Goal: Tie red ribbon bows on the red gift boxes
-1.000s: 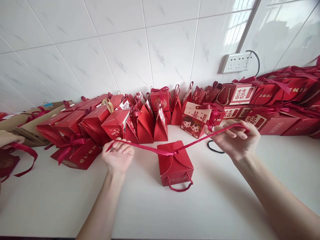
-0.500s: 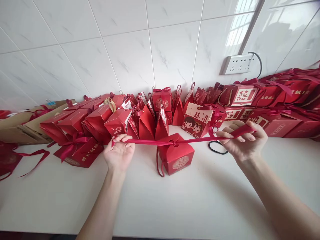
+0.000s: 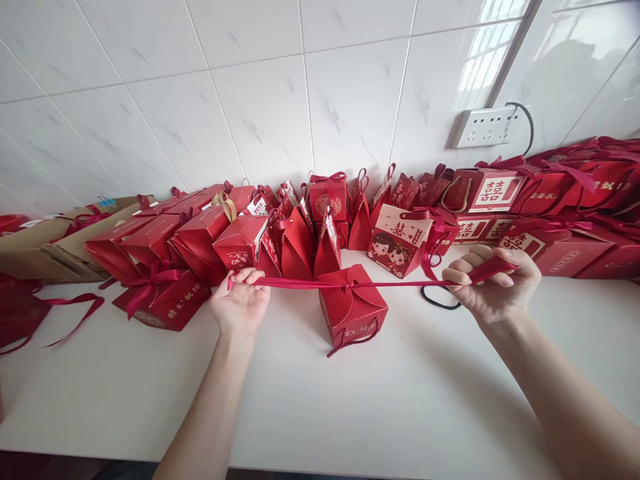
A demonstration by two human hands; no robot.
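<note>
The left hand [image 3: 241, 300] has its fingers bent over and holds one end of the ribbon [image 3: 300, 284]. Its palm faces up. The right hand [image 3: 495, 283] has its fingers curled shut around the other end, and a bit of ribbon pokes out past the thumb. The ribbon is dark pink and goes almost straight from hand to hand. Its middle is on top of the small red box [image 3: 355, 310], where the curvy flaps meet.

The small red box sits on the white desk [image 3: 300, 413], between the two hands. It has a rope handle [image 3: 357, 343] on the side near the person. The hands do not touch the box.

Behind it, near the tiled wall [image 3: 270, 100], is a long row of red boxes. One is a picture box [image 3: 400, 243] with two cartoon faces on it. A black loop [image 3: 440, 306] lies on the desk just beside the right hand. To the left of the left hand is a bow box [image 3: 167, 303], tipped a bit. Brown cardboard [image 3: 75, 248] is farther left. A white socket [image 3: 485, 128] is on the wall.
</note>
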